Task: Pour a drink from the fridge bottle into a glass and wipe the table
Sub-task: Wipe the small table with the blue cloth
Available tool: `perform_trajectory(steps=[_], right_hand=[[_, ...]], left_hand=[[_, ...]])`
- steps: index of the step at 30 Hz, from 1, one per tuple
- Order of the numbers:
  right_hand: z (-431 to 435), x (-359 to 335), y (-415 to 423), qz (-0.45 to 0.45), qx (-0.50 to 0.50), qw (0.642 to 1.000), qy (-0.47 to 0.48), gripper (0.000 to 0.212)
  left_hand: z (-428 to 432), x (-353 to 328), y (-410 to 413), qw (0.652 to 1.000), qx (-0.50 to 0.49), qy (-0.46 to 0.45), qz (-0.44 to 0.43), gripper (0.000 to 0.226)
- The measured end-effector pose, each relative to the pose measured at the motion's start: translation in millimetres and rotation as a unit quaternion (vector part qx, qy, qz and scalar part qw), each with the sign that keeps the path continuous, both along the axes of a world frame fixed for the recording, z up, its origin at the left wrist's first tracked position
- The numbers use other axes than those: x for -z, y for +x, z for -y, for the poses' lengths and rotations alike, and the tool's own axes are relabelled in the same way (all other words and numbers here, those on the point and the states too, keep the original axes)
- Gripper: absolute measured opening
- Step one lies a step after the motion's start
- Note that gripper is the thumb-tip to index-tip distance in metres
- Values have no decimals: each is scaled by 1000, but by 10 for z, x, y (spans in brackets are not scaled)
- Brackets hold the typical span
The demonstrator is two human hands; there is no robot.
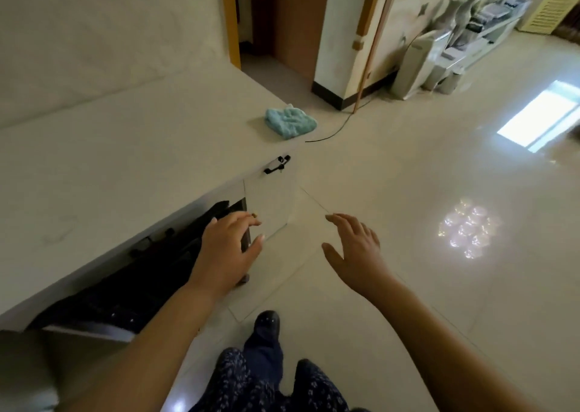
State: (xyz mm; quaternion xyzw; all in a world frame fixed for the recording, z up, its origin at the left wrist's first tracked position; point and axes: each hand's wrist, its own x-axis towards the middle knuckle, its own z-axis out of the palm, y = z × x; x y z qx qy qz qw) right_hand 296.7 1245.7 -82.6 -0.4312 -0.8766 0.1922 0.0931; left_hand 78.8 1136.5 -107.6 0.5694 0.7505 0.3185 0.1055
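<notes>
A crumpled light-blue cloth lies on the far right corner of a white table. My left hand hangs below the table's front edge, fingers spread, holding nothing. Out over the floor to its right, my right hand is also empty with its fingers apart. No bottle, glass or fridge is in view.
A cabinet door with a black handle sits under the table's corner, beside a dark open space. A thin black cable trails over the glossy tiled floor. A doorway stands beyond the table, a white appliance and shelves at far right.
</notes>
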Motion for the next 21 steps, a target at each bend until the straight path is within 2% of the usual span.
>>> perform_trajectory(steps=[11, 17, 21], right_hand=[[-2182, 255, -1417, 22, -44, 999, -18, 52], [-3199, 447, -1957, 51, -67, 996, -29, 56], [-3817, 639, -2349, 95, -112, 988, -48, 56]], left_hand=[[-1919, 82, -1265, 997, -66, -10, -26, 46], [-2522, 178, -1568, 993, -111, -28, -31, 31], [-2844, 232, -1640, 984, -165, -65, -33, 33]])
